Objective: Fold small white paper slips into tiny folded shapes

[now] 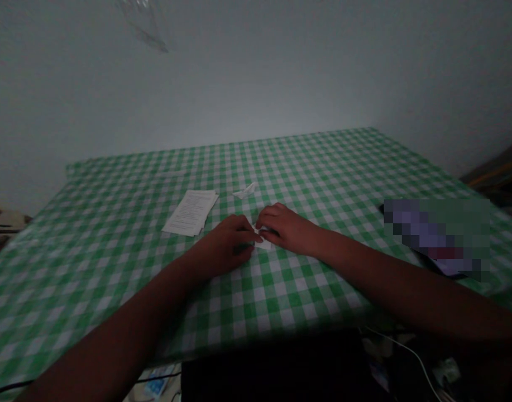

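Observation:
A small white piece of paper lies on the checked cloth under my fingertips, partly hidden by them. My left hand comes in from the left, its fingers bent and pressed onto the paper. From the right, my right hand pinches at the paper's upper part with curled fingers. The two hands almost meet over it. Just beyond them sits a folded white paper piece with a raised pointed end. Left of my left hand is a stack of printed sheets, slightly fanned.
A green and white checked tablecloth covers the table, which reaches back to a grey wall. At the right lies a flat dark-edged device, its surface blurred out. A white cable hangs below the front edge.

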Available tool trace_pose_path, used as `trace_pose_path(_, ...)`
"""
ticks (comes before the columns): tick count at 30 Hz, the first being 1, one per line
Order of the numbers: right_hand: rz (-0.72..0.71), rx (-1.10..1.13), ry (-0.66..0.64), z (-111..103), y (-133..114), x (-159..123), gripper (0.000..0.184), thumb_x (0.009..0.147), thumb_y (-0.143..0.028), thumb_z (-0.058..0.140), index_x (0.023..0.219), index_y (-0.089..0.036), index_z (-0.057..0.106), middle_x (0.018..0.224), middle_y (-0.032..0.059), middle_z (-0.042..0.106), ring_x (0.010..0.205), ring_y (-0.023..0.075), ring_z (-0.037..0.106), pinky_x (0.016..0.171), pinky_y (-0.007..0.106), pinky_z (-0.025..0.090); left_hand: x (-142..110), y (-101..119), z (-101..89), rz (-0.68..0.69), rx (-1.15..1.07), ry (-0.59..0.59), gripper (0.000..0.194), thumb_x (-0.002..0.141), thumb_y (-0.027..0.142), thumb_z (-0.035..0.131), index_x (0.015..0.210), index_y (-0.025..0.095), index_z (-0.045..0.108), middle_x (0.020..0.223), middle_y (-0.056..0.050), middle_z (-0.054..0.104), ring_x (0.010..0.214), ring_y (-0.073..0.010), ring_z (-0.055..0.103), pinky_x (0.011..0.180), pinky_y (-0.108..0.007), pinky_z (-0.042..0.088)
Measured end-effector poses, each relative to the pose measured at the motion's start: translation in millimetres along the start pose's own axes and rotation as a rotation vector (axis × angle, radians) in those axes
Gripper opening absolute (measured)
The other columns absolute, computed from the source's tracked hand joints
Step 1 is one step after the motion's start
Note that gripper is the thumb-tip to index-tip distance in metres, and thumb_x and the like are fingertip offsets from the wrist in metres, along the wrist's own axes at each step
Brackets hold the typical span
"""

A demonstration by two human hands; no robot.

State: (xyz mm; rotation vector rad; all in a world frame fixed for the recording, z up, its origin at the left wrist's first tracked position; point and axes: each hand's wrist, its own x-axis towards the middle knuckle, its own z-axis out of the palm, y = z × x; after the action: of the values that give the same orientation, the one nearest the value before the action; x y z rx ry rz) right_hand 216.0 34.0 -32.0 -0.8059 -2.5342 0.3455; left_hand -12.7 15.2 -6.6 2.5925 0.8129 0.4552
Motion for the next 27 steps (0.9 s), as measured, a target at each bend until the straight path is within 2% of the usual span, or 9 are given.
trace_pose_path(9, -0.005, -0.053, -0.02, -1.5, -3.8, -2.7, 0.02, 0.093, -0.025, 0.057, 0.109, -0.014, 0.06, 0.109, 0.0113, 0.061, 0.103, 0.0232, 0.051, 0.096, 0.04, 0.041, -1.3, 1.3, -5.2, 0.012, 0.08, -0.069, 0.036, 0.082, 0.009, 0.057, 0.112, 0.024, 0.07, 0.115, -0.008, 0.06, 0.107, -0.0209, 0.056, 0.095, -0.04, 0.048)
trace_pose_path(16, -0.002, -0.074, -0.046, -4.6, -9.1, -4.0, 0.026, 0.091, -0.029, 0.06, 0.112, -0.015, 0.058, 0.112, 0.0123, 0.06, 0.105, 0.0247, 0.05, 0.096, 0.041, 0.042, -1.8, 4.2, -12.4, -0.022, 0.105, -0.127, 0.028, 0.084, 0.011, 0.056, 0.104, 0.021, 0.072, 0.12, -0.01, 0.061, 0.11, -0.0233, 0.059, 0.096, -0.041, 0.05)
trace_pose_path(20, 0.011, -0.101, -0.052, -4.4, -11.5, -4.7, 0.029, 0.089, -0.032, 0.062, 0.113, -0.015, 0.058, 0.112, 0.0117, 0.059, 0.104, 0.0251, 0.05, 0.096, 0.042, 0.042, -1.8, 4.1, -13.2, -0.034, 0.095, -0.119, 0.027, 0.084, 0.01, 0.055, 0.101, 0.02, 0.073, 0.118, -0.01, 0.062, 0.108, -0.0222, 0.06, 0.096, -0.039, 0.05)
trace_pose_path(27, 0.029, -0.097, -0.071, -6.5, -15.6, -5.0, 0.061, 0.075, -0.056, 0.074, 0.115, -0.013, 0.058, 0.113, 0.013, 0.058, 0.104, 0.0277, 0.049, 0.097, 0.044, 0.042, -1.2, 5.3, -12.6, -0.037, 0.056, -0.108, 0.023, 0.082, 0.009, 0.053, 0.096, 0.017, 0.07, 0.114, -0.01, 0.062, 0.105, -0.0217, 0.06, 0.095, -0.038, 0.05)
